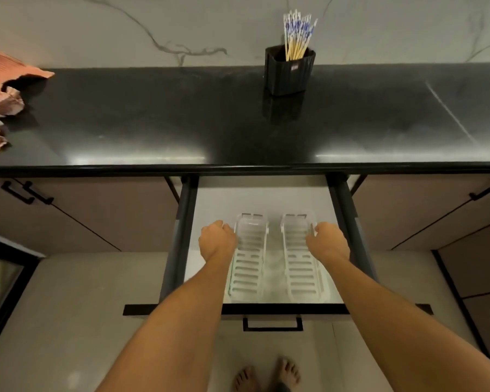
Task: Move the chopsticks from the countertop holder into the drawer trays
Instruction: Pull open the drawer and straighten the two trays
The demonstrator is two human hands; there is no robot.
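Both hands, the left (217,239) and the right (329,239), seem to pinch the outer rims of the two empty trays (249,258) in the drawer (266,199), while the chopsticks (297,35) stand in the holder (290,72), so a careless pull could slide a tray crooked.

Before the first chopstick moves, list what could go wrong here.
The tall black ribbed holder may tip if the blue-patterned wooden chopsticks are yanked sideways. The two clear slotted plastic trays sit loose in the open drawer and may slide. Thin tips might snag in their slots.
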